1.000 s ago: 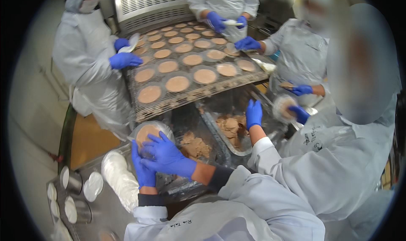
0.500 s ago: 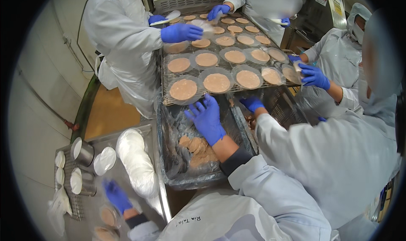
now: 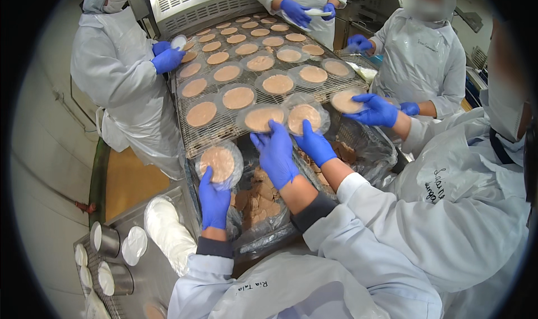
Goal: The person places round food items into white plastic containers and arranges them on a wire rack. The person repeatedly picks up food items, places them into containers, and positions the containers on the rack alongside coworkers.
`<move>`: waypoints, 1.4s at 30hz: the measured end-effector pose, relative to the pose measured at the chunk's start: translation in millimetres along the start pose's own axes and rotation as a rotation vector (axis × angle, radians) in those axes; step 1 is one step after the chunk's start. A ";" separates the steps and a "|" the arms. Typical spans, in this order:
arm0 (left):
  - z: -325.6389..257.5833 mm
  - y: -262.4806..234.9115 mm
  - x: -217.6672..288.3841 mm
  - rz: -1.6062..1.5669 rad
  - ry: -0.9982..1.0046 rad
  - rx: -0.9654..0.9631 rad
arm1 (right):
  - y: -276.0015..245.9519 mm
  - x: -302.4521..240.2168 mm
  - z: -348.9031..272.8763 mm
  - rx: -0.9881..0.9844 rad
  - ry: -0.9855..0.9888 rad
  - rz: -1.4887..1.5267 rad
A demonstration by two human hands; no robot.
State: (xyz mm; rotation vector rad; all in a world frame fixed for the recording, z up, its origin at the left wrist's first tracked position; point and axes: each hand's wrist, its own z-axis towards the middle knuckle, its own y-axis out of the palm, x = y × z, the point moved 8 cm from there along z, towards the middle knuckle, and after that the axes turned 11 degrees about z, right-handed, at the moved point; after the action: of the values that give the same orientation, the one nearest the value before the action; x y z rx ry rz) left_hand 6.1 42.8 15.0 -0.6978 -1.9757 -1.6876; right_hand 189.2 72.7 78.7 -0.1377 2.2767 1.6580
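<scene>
My left hand (image 3: 215,201), in a blue glove, pinches a round flat patty (image 3: 217,161) on a clear film disc, thumb on top. It is held over the lined bin at the belt's near left corner. My right hand (image 3: 276,155) grips the near edge of another pale-brown patty (image 3: 262,118) on film at the front edge of the wire belt (image 3: 193,137). Right beside it, a co-worker's gloved hand (image 3: 315,143) holds a third patty (image 3: 304,117). Rows of patties on film discs cover the belt behind.
Below the belt's end stand plastic-lined bins (image 3: 269,241) with loose brown patties inside. At lower left a metal table (image 3: 148,277) bears a wrapped stack of white discs (image 3: 165,229) and metal cylinders (image 3: 106,239). Several co-workers stand around the belt, their gloved hands over it.
My left hand has come up from the metal table to the belt's end and now holds a patty. The right hand, empty before, has closed on one. My view has shifted.
</scene>
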 end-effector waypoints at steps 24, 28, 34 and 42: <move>-4.1 38.7 28.1 -0.138 -0.016 -0.266 | -24.8 25.9 -7.2 -0.227 0.346 -0.061; 20.4 48.7 15.1 -0.046 0.022 -0.169 | -8.9 21.9 -0.7 -0.322 0.463 0.285; 6.6 -29.5 2.8 0.443 0.056 -0.017 | -14.3 16.5 -15.0 -0.277 0.278 -0.025; -49.9 52.0 35.8 -0.053 -0.054 -0.175 | 51.3 49.6 -111.7 -0.869 -0.472 -1.301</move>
State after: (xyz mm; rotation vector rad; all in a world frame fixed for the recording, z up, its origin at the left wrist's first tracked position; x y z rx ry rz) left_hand 12.1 3.2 84.7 -0.7656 -1.9137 -1.9098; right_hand 106.7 -10.5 140.7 -1.0116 0.6004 1.4475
